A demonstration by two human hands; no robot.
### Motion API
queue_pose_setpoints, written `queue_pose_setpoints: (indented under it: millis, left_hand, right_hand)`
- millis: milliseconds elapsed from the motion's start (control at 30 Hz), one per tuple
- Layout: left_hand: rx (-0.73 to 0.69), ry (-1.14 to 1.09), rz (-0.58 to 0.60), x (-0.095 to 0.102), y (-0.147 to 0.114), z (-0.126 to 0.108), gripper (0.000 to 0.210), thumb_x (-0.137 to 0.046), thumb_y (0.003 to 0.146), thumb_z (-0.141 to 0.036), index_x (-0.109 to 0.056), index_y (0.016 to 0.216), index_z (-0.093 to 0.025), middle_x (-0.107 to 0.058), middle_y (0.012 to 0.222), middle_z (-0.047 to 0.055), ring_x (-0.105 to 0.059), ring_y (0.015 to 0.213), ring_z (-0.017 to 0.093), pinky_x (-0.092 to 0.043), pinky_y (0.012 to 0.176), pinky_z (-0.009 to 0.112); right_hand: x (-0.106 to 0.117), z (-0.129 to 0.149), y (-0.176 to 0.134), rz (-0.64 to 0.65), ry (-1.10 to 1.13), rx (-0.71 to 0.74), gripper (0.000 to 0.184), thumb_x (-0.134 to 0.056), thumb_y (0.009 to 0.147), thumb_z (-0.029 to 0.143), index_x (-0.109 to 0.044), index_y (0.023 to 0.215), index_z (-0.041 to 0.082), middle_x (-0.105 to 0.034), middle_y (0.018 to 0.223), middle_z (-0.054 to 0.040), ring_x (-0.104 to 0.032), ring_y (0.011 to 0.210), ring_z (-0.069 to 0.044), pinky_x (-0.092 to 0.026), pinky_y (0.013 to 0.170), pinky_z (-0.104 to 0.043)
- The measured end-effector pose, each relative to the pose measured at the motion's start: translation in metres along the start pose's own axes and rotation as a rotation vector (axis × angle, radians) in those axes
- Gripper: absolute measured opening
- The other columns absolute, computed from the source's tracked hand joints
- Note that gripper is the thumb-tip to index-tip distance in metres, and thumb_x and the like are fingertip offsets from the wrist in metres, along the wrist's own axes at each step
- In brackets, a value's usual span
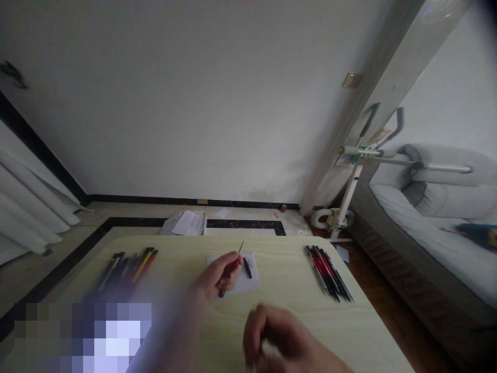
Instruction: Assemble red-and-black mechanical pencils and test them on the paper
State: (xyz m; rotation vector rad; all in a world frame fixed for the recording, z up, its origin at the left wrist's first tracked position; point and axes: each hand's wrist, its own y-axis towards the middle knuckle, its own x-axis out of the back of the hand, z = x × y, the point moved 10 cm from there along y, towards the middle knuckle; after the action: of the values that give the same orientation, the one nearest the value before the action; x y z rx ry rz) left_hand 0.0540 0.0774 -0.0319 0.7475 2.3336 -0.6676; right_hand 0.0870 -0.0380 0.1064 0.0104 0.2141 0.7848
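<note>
My left hand point(220, 274) is closed around a red pen point(234, 265) above the middle of the table. A thin dark rod sticks up from the pen's upper end, and a black end shows below my fingers. Just right of that hand, a short black pen part point(247, 268) lies on a white sheet of paper point(244, 285). My right hand point(281, 336) hovers nearer to me over the table's front part, with curled fingers. Motion smears its fingertips, so whether anything is in them is unclear.
On the pale wooden table point(174, 259), a row of pens point(328, 272) lies at the right, and coloured pens point(128, 269) lie at the left. Papers point(188, 224) rest on the floor beyond. White exercise equipment point(349, 197) and a grey sofa point(427, 248) stand at the right.
</note>
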Motion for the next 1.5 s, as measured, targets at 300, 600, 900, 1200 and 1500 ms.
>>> queue_pose_setpoints:
  millis: [300, 600, 900, 1200, 1500]
  left_hand:
    - [0.082, 0.048, -0.046, 0.005, 0.001, 0.009, 0.029, -0.045, 0.077, -0.042, -0.051, 0.072, -0.015, -0.04, 0.044, -0.006, -0.019, 0.029, 0.002, -0.008, 0.031, 0.017]
    - [0.062, 0.106, -0.026, -0.001, 0.002, 0.006, 0.033, -0.043, 0.077, -0.043, -0.051, 0.065, -0.014, -0.042, 0.044, -0.005, -0.018, 0.029, 0.003, -0.007, 0.03, 0.018]
    - [0.067, 0.087, -0.009, 0.0, 0.0, 0.008, 0.03, -0.043, 0.078, -0.041, -0.051, 0.066, -0.014, -0.041, 0.044, -0.005, -0.019, 0.029, 0.002, -0.009, 0.03, 0.017]
    - [-0.021, -0.059, 0.146, -0.007, -0.01, -0.004, 0.028, -0.04, 0.082, -0.038, -0.053, 0.073, -0.016, -0.041, 0.046, -0.004, -0.019, 0.03, 0.003, -0.014, 0.03, 0.016]
    - [-0.231, -0.199, 0.122, 0.011, -0.031, -0.044, 0.023, -0.042, 0.083, -0.034, -0.051, 0.07, -0.017, -0.038, 0.045, -0.006, -0.018, 0.029, 0.002, -0.017, 0.029, 0.014]
  right_hand:
    - [0.151, -0.062, 0.042, -0.787, -0.167, 0.139, 0.025, -0.06, 0.071, 0.035, -0.052, 0.087, 0.017, -0.051, 0.068, 0.0015, -0.047, 0.057, -0.01, -0.039, 0.052, -0.022]
    - [0.143, -0.075, 0.057, -0.81, -0.076, 0.086, 0.016, -0.059, 0.069, 0.031, -0.055, 0.07, 0.015, -0.053, 0.055, 0.0014, -0.047, 0.05, -0.01, -0.038, 0.049, -0.022]
    - [0.156, -0.07, 0.063, -0.801, -0.039, 0.108, 0.013, -0.059, 0.069, 0.028, -0.054, 0.066, 0.016, -0.046, 0.053, 0.0047, -0.041, 0.046, -0.007, -0.033, 0.046, -0.019]
    - [0.177, -0.078, 0.049, -0.797, -0.223, 0.079, 0.019, -0.059, 0.07, 0.035, -0.053, 0.071, 0.016, -0.059, 0.066, -0.002, -0.058, 0.061, -0.014, -0.044, 0.056, -0.025]
    - [0.172, -0.081, 0.035, -0.816, -0.707, -0.022, 0.01, -0.053, 0.072, 0.028, -0.054, 0.074, 0.019, -0.056, 0.052, 0.0016, -0.053, 0.046, -0.013, -0.037, 0.043, -0.022]
